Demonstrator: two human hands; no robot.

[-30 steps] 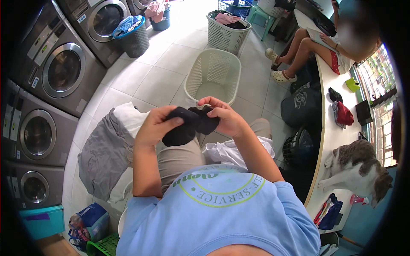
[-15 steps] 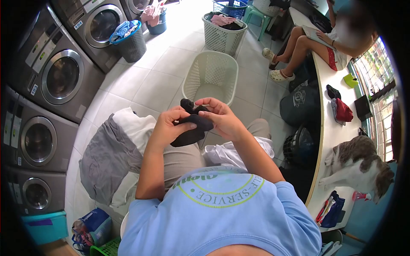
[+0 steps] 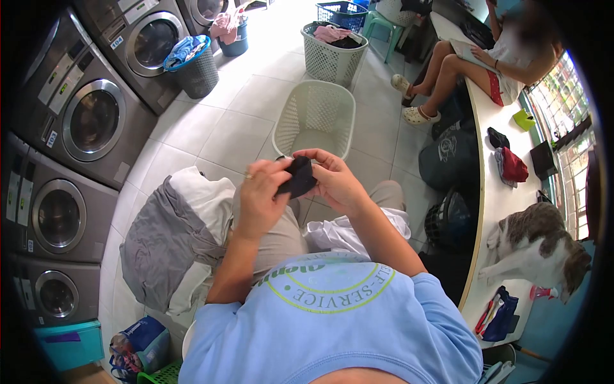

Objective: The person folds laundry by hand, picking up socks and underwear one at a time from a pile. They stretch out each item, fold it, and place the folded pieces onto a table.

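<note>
A small bundle of black socks point(image 3: 298, 177) is held up above my lap, folded compactly. My right hand point(image 3: 334, 184) pinches its right edge between thumb and fingers. On the left edge lie the curled fingers of my left hand point(image 3: 261, 195), slightly blurred, with a ring on one finger. White cloth point(image 3: 352, 225) rests across my right thigh. Beside my left leg a grey garment point(image 3: 163, 246) is draped over white fabric point(image 3: 204, 195). Just beyond my hands stands a white laundry basket point(image 3: 313, 112) with its inside floor showing.
Washing machines point(image 3: 93, 121) line the left side. Further back are a filled white basket point(image 3: 336, 54) and a grey basket point(image 3: 195, 73) with blue clothes. Along the right runs a counter point(image 3: 489, 147) bearing folded clothes, a cat point(image 3: 537, 243) and a seated person point(image 3: 521, 57).
The black socks have gone from a loose, hanging shape to a smaller folded bundle. My left hand has turned and shifted its grip; my right hand has stayed nearly in place.
</note>
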